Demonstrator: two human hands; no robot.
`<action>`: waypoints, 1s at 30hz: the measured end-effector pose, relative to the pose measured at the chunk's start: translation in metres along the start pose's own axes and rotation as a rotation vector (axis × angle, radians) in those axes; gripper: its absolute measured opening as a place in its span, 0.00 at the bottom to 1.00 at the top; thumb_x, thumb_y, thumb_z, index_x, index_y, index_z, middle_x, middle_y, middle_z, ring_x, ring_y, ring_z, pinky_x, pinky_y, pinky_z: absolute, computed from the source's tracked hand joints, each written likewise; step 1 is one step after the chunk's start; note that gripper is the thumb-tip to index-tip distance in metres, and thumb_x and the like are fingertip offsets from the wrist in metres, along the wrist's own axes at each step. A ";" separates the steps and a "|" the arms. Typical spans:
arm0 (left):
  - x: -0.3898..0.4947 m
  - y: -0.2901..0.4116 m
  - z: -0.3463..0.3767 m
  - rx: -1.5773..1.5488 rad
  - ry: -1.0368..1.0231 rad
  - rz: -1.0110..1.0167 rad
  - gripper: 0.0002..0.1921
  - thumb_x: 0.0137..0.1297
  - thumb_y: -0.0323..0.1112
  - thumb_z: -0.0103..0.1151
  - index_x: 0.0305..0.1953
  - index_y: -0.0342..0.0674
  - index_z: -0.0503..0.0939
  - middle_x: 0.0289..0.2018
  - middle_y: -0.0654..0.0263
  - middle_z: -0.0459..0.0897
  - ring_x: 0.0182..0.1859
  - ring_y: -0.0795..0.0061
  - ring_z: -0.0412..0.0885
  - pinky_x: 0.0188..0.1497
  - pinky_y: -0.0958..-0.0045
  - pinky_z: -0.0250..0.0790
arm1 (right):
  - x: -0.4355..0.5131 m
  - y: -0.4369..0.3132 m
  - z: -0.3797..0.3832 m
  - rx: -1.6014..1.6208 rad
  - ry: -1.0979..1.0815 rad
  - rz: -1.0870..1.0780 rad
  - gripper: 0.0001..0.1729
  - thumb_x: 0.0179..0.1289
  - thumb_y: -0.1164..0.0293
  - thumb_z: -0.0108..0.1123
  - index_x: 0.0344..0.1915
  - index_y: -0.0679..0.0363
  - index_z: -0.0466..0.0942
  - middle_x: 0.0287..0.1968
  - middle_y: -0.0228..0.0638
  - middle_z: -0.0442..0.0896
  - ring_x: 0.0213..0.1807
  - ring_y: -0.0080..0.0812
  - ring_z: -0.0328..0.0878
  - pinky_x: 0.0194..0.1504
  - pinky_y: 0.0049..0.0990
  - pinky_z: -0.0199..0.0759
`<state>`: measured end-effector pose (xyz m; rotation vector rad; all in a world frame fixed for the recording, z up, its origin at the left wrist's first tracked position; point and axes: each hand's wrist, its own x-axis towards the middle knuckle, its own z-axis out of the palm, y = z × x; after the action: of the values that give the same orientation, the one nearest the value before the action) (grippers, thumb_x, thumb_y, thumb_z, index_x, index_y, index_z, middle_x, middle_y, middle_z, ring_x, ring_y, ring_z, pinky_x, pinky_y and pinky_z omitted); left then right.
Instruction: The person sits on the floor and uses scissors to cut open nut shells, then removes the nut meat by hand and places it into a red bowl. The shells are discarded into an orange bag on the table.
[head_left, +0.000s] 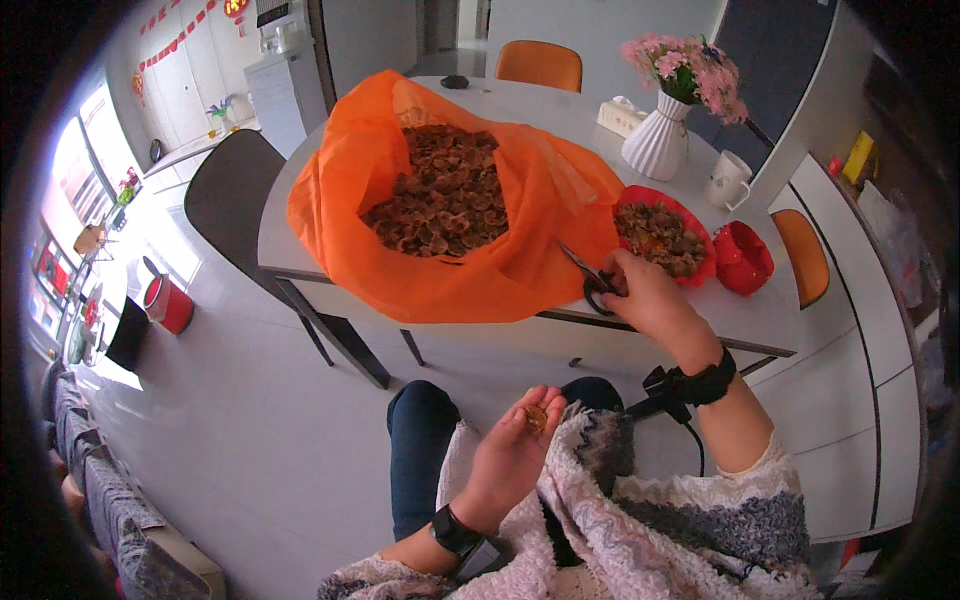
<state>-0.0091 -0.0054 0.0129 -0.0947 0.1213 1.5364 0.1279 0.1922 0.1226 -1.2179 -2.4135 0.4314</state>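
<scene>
My left hand (517, 442) is held palm up above my lap, its fingers curled around a small brown dried piece (535, 418). At the table's front edge, my right hand (649, 300) touches the black handles of a pair of scissors (596, 277), whose blades point toward an orange fabric bag (420, 296). The bag stands wide open and holds a heap of brown dried pieces (450, 191). Just beyond my right hand is a red dish (701, 225) with lighter brown bits in it. A small red container (742, 259) sits to the dish's right.
On the table (750, 322) are a white vase (656, 142) with pink flowers, a tissue box (620, 116), a white mug (727, 180) and a dark object (454, 82). A dark chair (232, 202) stands left; orange chairs (538, 64) are behind and right.
</scene>
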 end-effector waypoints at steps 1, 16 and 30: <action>0.000 0.000 0.000 0.033 0.020 0.000 0.18 0.67 0.27 0.43 0.57 0.25 0.64 0.59 0.48 0.66 0.64 0.59 0.63 0.70 0.67 0.51 | 0.000 -0.002 -0.005 -0.019 -0.038 0.030 0.17 0.48 0.76 0.65 0.38 0.66 0.70 0.31 0.43 0.79 0.34 0.39 0.77 0.38 0.33 0.71; 0.001 0.005 0.004 -0.033 -0.051 -0.025 0.19 0.71 0.30 0.40 0.58 0.26 0.62 0.59 0.49 0.65 0.64 0.61 0.62 0.70 0.66 0.52 | -0.078 -0.003 -0.015 0.883 -0.219 0.172 0.25 0.53 0.79 0.56 0.54 0.64 0.69 0.36 0.32 0.77 0.35 0.24 0.77 0.39 0.19 0.71; 0.002 -0.003 0.001 0.122 -0.020 0.012 0.16 0.70 0.30 0.43 0.56 0.30 0.65 0.59 0.53 0.67 0.63 0.61 0.65 0.67 0.66 0.57 | -0.147 -0.034 0.008 1.181 -0.873 0.493 0.14 0.65 0.70 0.55 0.48 0.65 0.74 0.34 0.30 0.81 0.16 0.16 0.73 0.14 0.14 0.57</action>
<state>-0.0056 -0.0033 0.0132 0.0183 0.2000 1.5377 0.1797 0.0526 0.0994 -1.0551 -1.6231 2.4721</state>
